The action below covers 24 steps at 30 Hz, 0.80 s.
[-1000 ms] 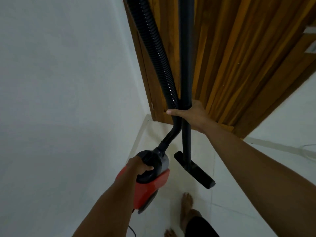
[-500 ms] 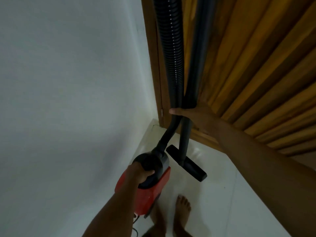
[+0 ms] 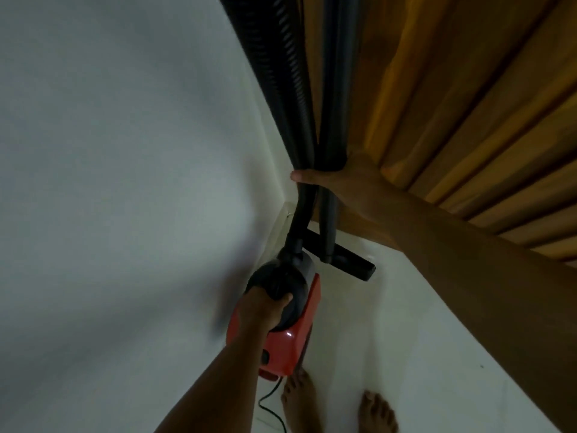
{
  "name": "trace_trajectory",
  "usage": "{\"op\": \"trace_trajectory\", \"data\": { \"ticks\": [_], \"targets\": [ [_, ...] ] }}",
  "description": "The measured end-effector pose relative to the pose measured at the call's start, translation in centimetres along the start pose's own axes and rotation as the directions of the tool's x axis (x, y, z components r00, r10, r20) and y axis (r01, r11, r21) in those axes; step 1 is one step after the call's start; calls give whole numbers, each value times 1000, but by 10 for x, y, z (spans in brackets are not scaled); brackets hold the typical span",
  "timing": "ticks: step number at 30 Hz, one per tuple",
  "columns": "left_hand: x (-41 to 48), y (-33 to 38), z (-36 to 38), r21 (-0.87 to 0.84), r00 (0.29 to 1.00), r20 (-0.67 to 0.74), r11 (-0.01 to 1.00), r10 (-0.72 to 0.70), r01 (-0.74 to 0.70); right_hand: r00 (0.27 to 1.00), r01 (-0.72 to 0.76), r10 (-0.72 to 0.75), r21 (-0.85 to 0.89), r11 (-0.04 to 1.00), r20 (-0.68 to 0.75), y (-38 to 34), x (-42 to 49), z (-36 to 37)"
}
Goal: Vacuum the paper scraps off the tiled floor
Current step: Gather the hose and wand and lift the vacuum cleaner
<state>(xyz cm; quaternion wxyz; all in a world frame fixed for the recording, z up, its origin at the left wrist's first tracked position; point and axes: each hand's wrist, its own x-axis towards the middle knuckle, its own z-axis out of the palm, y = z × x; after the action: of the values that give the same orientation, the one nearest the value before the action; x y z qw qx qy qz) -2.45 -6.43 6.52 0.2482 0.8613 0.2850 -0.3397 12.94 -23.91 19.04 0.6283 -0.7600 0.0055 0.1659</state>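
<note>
**Q:** What does each grip hold?

**A:** The left grip [image 3: 265,310] is curled round the black top of the red vacuum body [image 3: 292,339], which it carries clear of the tiled floor [image 3: 421,354]. The right grip [image 3: 342,179] wraps the ribbed hose [image 3: 281,73] and the rigid wand [image 3: 337,73] together as one bundle, with the thumb laid across the front.

**Q:** What has changed in the last second?

**A:** Both holds are unchanged. The view has swung into the corner, so the wooden door [image 3: 468,104] now fills the upper right. The floor nozzle [image 3: 346,260] hangs nearer the door's foot, and both bare feet [image 3: 299,398] now show.

**Q:** Where are the paper scraps?

**A:** None shows in this view. By this reading the machine is being carried, not used. Setting it down and bringing the nozzle to the scraps remain to be done.
</note>
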Motion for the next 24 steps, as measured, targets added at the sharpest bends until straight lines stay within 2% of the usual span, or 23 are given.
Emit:
{"op": "trace_trajectory", "data": {
  "ticks": [9,17,20,22,24],
  "targets": [
    [94,-10,29,-32,999,-54,999,-8,6,999,37,-37,-19,999,-20,84,63,40],
    [136,2,43,-35,997,-81,999,-12,9,996,58,-60,-37,998,-62,117,101,54],
    [149,4,46,-46,998,-44,998,-37,35,995,57,-61,-53,997,-79,124,109,56],
    [154,4,45,-66,998,36,997,-49,51,997,36,-43,-101,994,-65,125,108,54],
    [151,5,39,-48,996,84,999,17,-13,998,10,-18,-139,990,-53,128,105,49]
  ]
}}
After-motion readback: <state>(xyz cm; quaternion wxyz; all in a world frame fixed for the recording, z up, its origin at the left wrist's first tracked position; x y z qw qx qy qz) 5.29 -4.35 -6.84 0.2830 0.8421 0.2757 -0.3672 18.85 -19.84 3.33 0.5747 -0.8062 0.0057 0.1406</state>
